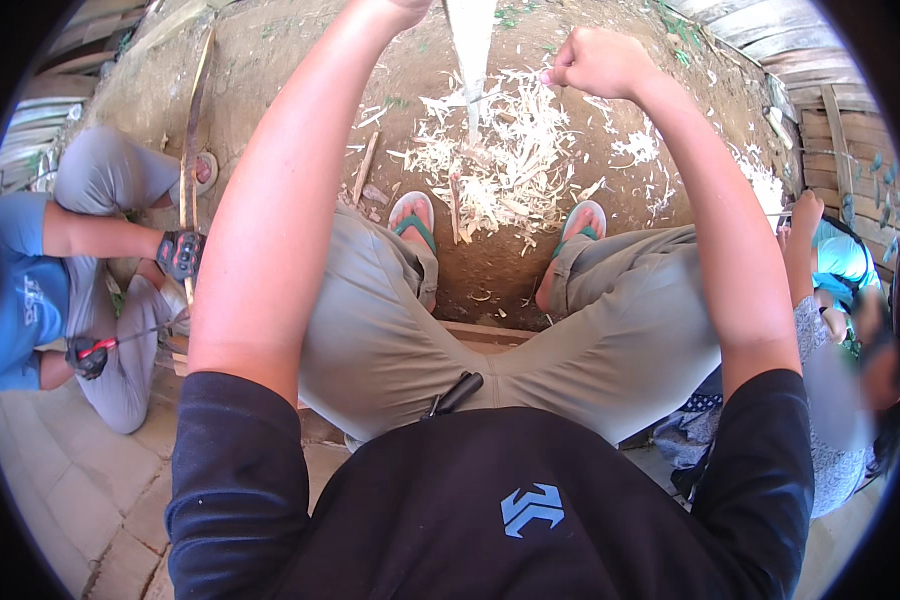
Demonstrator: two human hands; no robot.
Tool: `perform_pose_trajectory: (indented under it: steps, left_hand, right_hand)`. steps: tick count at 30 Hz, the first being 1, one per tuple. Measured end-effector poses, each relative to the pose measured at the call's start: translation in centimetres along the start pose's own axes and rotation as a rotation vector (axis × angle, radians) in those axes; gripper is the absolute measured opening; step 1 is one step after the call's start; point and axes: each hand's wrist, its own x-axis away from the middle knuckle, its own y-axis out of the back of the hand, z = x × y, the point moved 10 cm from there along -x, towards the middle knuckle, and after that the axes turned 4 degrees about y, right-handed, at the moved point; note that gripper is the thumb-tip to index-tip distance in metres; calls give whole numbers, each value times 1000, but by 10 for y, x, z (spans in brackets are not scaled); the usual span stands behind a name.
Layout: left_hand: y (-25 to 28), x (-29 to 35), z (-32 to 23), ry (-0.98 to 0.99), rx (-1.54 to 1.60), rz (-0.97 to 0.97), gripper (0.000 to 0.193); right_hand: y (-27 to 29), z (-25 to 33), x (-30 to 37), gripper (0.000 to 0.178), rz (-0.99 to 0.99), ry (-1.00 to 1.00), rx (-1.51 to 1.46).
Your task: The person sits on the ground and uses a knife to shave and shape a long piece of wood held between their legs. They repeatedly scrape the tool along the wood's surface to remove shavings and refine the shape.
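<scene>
My left hand [406, 8] is at the top edge, mostly cut off, so its fingers do not show. My right hand [602, 62] is closed in a fist over the ground ahead; whatever is inside it is hidden. Between the two hands a pale, narrow strip of wood [470, 45] comes down from the top edge and tapers toward me. Beneath it, curled wood shavings [520, 165] lie heaped on the dirt between and beyond my sandalled feet.
At left a seated person [25, 290] in dark gloves holds a long wooden strip [194, 125] and a red-handled blade [98, 347]. Another person [842, 262] sits close at right. Wooden sticks [367, 165] lie near my feet. Plank walls [830, 140] stand behind.
</scene>
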Motion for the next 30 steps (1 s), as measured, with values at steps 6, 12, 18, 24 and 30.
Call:
perform_pose_trajectory:
  steps: [6, 12, 18, 24, 30]
  left_hand:
    - [-9, 1, 1, 49, 131, 28, 51]
    - [3, 2, -8, -42, -28, 13, 51]
    - [5, 1, -7, -1, -55, -10, 56]
    - [23, 12, -14, -19, -239, -86, 61]
    - [18, 14, -38, -267, -473, -222, 48]
  right_hand:
    - [1, 4, 3, 33, -29, 21, -29]
    - [16, 9, 5, 38, 56, -94, -5]
    - [3, 7, 6, 42, 8, -29, 26]
    - [-7, -20, 4, 48, 71, -97, 104]
    - [-30, -23, 6, 47, 136, -74, 18]
